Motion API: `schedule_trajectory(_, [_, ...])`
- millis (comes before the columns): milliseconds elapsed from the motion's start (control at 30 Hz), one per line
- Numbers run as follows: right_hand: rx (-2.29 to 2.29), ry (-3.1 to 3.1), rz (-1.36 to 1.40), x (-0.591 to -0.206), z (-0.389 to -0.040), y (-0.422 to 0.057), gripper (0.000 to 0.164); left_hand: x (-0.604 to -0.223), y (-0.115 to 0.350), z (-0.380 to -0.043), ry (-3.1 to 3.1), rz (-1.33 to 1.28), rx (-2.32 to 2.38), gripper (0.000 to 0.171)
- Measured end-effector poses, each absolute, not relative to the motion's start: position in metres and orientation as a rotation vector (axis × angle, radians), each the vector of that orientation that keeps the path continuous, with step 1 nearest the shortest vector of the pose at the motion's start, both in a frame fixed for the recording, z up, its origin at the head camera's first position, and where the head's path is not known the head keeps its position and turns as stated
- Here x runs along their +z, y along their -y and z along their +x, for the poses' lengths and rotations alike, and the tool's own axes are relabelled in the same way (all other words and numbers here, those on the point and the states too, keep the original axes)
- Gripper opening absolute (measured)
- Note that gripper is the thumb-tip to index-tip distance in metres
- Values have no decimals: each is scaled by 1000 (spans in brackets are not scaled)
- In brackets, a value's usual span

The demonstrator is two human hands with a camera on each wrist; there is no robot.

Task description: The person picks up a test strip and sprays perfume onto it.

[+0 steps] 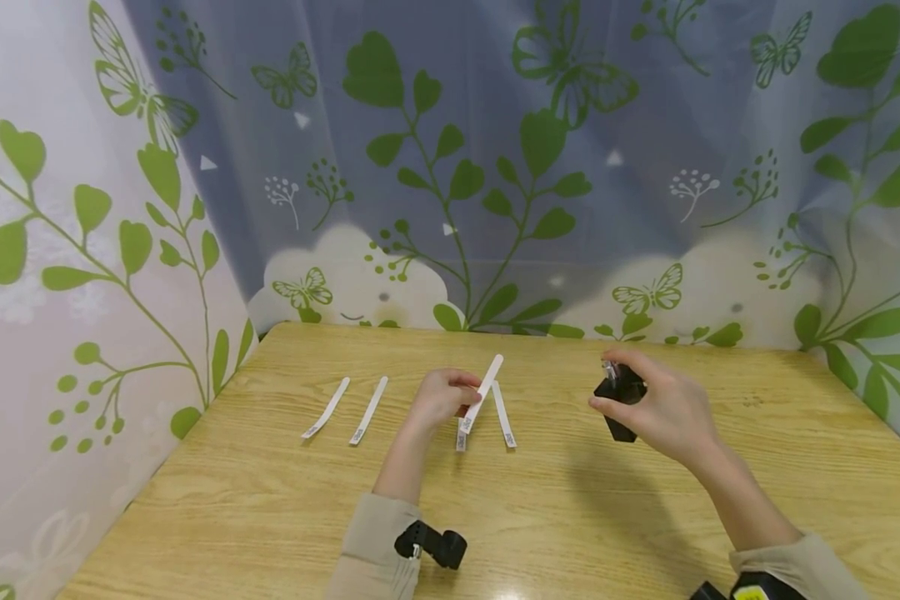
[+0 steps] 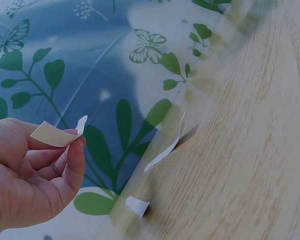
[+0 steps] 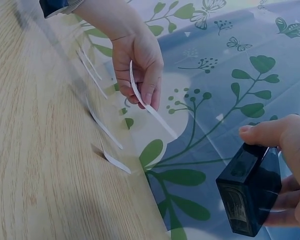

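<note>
1 white strip (image 1: 489,381) pinched in L hand (image 1: 437,400), up over wood table (image 1: 270,500).
R hand (image 1: 663,408) grips black bottle (image 3: 250,190), prob. glass, hard to see; 4 other strips (image 1: 370,410) lie on table, 2 nr L hand.

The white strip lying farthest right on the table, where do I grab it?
Best pinch the white strip by its printed near end, coming from the near side of the table. In the right wrist view, that end seems to curl up, leaving room to reach under.
</note>
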State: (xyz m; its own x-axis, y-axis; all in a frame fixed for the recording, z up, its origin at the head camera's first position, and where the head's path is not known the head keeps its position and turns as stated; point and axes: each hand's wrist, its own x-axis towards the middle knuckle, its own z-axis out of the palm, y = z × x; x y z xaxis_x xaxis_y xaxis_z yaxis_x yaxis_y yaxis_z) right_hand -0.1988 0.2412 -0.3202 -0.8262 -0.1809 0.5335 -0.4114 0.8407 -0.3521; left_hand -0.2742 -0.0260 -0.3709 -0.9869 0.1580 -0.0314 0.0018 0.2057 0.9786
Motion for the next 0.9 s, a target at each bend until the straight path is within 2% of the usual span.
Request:
schedule_trajectory(467, [653, 2520, 442, -318, -197, -240, 51, -370, 27, -275, -2323, 159, 1914, 21])
schedule_trajectory(900, [693, 2563, 378, -317, -197, -243, 56, -370, 30, -275, -2307, 134, 1931, 22])
